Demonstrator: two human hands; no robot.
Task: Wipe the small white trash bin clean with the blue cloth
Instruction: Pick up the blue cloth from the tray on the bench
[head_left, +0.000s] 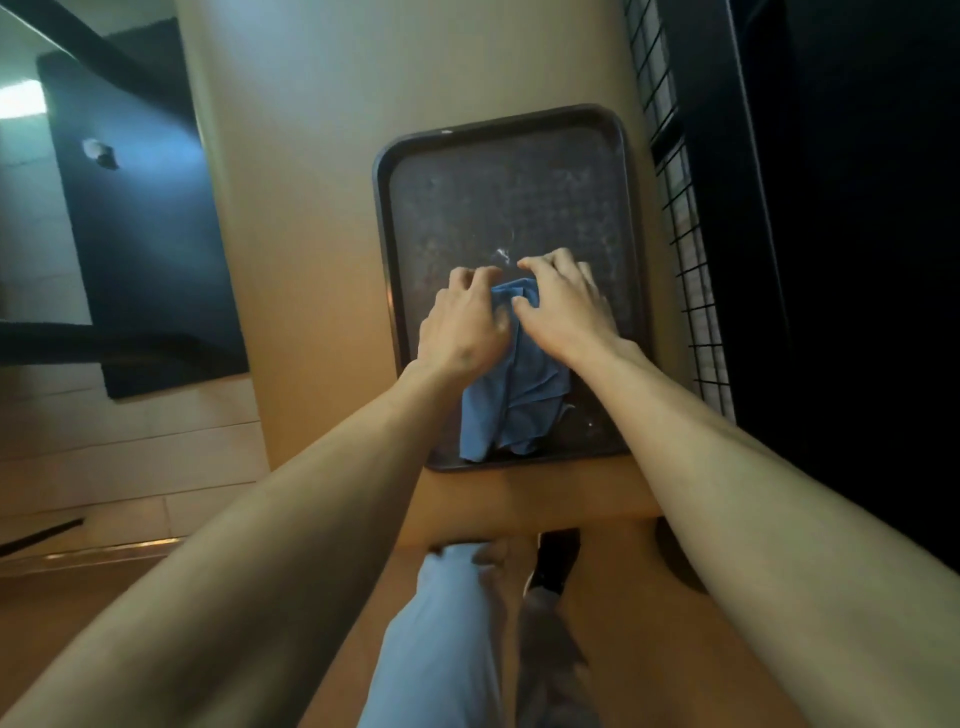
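A crumpled blue cloth (511, 395) lies on the near half of a dark brown tray (498, 197) on a narrow tan table. My left hand (462, 325) rests on the cloth's upper left part with curled fingers gripping the fabric. My right hand (563, 301) lies on its upper right part, fingers bent over the top edge. The two hands almost touch above the cloth. No small white trash bin is in view.
The tan table (311, 234) runs away from me, with the tray near its right edge. A black wire grid panel (685, 249) stands along the right side. Left of the table are a dark mat (145, 234) and tiled floor. My legs show below the table's near edge.
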